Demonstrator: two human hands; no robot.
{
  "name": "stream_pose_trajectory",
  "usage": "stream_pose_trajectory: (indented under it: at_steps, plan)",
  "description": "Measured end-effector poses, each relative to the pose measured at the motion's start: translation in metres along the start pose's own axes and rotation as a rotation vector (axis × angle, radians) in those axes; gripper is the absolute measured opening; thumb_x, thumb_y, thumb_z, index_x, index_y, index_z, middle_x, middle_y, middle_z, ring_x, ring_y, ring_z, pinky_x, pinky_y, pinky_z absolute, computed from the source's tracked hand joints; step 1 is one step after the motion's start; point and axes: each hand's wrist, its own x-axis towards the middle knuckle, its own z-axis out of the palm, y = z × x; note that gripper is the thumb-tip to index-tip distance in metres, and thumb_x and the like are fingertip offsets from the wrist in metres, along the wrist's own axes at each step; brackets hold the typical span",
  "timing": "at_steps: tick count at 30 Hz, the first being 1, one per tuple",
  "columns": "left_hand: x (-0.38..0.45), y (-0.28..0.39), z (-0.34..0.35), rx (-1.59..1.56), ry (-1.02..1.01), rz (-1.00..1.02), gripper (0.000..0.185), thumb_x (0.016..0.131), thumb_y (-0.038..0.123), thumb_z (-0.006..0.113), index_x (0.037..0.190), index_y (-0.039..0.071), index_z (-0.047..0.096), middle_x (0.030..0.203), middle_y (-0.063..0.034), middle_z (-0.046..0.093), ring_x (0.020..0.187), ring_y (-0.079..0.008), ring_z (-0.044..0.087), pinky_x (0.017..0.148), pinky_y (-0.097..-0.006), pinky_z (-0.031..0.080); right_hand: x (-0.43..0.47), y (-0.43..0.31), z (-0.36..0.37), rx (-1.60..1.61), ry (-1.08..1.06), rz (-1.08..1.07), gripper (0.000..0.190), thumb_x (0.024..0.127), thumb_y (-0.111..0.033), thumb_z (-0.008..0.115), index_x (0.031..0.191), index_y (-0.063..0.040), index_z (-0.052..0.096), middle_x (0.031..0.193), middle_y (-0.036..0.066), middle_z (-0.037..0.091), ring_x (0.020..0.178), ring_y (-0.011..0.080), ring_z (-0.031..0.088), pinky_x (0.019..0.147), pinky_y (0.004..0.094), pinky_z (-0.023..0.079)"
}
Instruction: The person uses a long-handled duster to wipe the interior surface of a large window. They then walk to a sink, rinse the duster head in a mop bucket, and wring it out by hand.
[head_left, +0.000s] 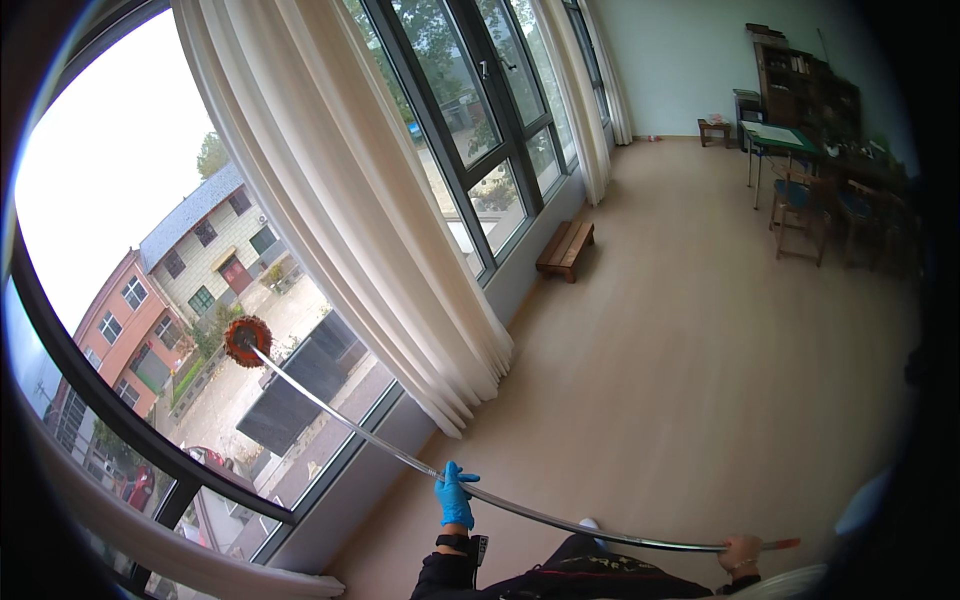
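My left hand (456, 496), in a blue disposable glove, holds the middle of a long metal pole (540, 516); its fingers are partly spread around it. Bare and closed, my right hand (739, 555) grips the pole near its reddish end at the lower right. The far end of the pole carries a round orange-brown fringed mop head (248, 341), which lies in front of the large window pane (300, 375). Whether the head touches the glass, I cannot tell.
Long cream curtains (352, 210) hang beside the dark-framed window. A low wooden bench (566, 250) stands by the wall on the wood-look floor (660, 360). Farther off are a green-edged table (776, 135), wooden chairs (802, 199) and a dark bookcase (784, 82).
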Motion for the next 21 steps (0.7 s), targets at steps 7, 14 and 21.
stream_pose_trajectory:
  at_steps: [7,14,21]
  plan:
    - [0.078,0.005,0.042,-0.373,0.099,-0.093,0.026,0.091,0.037,0.059,0.082,0.012,0.055,0.063,-0.0072,0.061,0.048,-0.0167,0.056,0.044,-0.0254,0.042,0.133,0.031,-0.005,-0.184,-0.109,-0.131,0.025,0.072,-0.034,0.068,0.075,-0.009,0.067,0.057,0.013,0.058,0.060,0.0345,0.060,0.057,0.0443,0.049]
    - [-0.056,-0.009,0.156,-0.249,-0.455,-0.299,0.025,0.091,0.029,0.057,0.087,0.004,0.058,0.091,-0.0220,0.067,0.057,-0.0183,0.056,0.055,-0.0266,0.046,0.308,0.174,-0.101,-0.673,-0.250,0.114,0.079,0.056,-0.063,0.078,0.119,-0.017,0.065,0.122,0.015,0.059,0.124,0.0287,0.047,0.100,0.0416,0.040]
    - [-0.146,-0.035,0.227,-0.230,-0.176,-0.320,0.026,0.093,0.030,0.057,0.093,0.004,0.061,0.103,-0.0168,0.068,0.058,-0.0088,0.051,0.053,-0.0212,0.043,0.440,0.022,-0.266,-0.442,-0.817,-0.506,0.079,0.057,-0.052,0.084,0.117,-0.006,0.060,0.097,0.010,0.066,0.089,0.0200,0.061,0.075,0.0329,0.049]
